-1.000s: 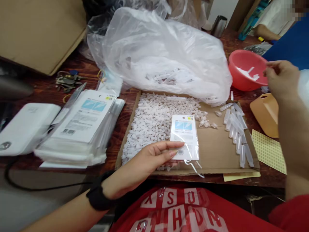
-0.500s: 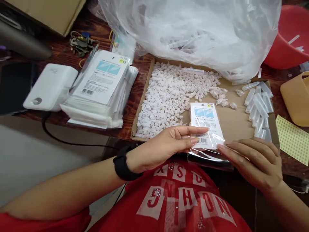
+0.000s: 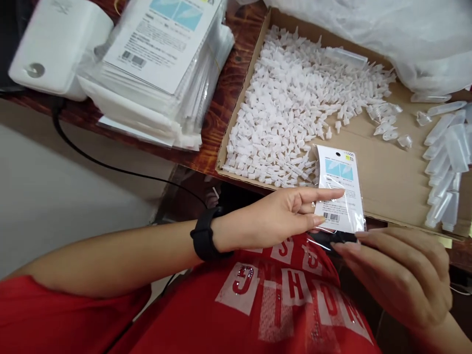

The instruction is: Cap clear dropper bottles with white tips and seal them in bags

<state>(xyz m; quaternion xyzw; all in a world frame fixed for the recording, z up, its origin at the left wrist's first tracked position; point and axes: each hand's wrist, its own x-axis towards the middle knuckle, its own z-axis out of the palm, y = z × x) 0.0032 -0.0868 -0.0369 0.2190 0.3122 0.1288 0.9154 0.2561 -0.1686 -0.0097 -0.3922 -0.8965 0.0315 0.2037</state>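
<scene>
My left hand (image 3: 282, 219) holds a clear plastic bag with a printed white card (image 3: 341, 196) inside. Its thumb and an outstretched finger lie over the card's face, the other fingers behind. The card shows a blue picture, small text and a barcode. At the bag's lower end, my right hand (image 3: 405, 270) has its thumb and fingertips pinched together on the clear flap, partly hidden by the fingers. Behind the bag is a shallow cardboard tray (image 3: 387, 191), heaped on its left with small white pointed plastic nozzles (image 3: 276, 113).
Clear plastic tubes (image 3: 438, 172) are piled at the tray's right, and several clear caps (image 3: 385, 123) lie mid-tray. A large plastic sack (image 3: 416, 34) overhangs the back. To the left are a stack of bagged cards (image 3: 155, 54) and a white power bank (image 3: 55, 49) with a black cable (image 3: 110, 164).
The view has shifted down and closer. My right fingertips have moved from the card's lower corner to the bag's flap and pinched together. My left hand keeps its hold.
</scene>
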